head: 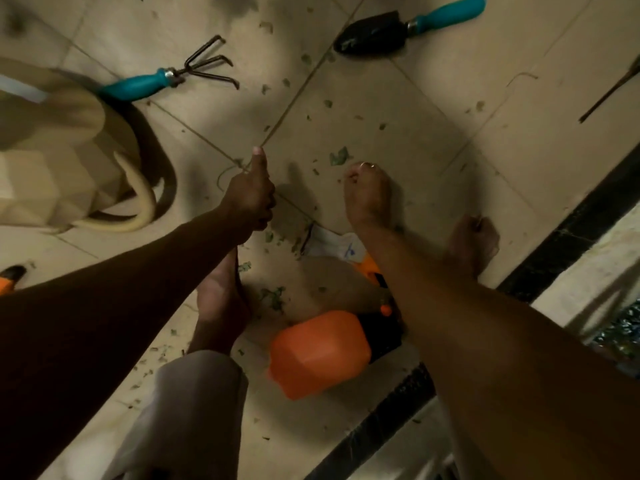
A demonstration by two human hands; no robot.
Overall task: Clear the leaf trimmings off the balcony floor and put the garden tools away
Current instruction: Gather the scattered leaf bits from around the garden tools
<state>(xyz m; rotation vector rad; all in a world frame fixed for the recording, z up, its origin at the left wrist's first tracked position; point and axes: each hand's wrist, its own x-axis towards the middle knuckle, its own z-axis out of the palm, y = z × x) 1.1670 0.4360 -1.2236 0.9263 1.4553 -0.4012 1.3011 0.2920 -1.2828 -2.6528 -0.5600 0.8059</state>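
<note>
Nearest you, low in the frame, a pale trouser leg (pixel 194 410) hangs over your left foot (pixel 221 299). Just right of it an orange jug (pixel 318 351) with a black top lies on its side on the tiled floor (pixel 433 109). Above the jug a white cloth (pixel 329 242) carries a small blue mark, too blurred to read. Your right forearm crosses over the cloth and hides part of it. Your right foot (pixel 474 240) stands beside the black strip (pixel 568 233) that runs along the right edge. At centre, your left hand (pixel 251 199) is clenched with the thumb straight out, and your right hand (pixel 369 194), wearing a ring (pixel 367 164), has its fingers curled under. You cannot tell whether either one holds anything. The leaf trimmings (pixel 338 156) lie scattered across the tiles, thickest between and below your hands. A beige bag (pixel 59 150) with pale handles slumps at the left. Past it lies a hand rake (pixel 166 77) with a teal handle. At the top right lies a black trowel (pixel 398 32), also with a teal handle, and a thin stick (pixel 609 95) lies by the right edge.
</note>
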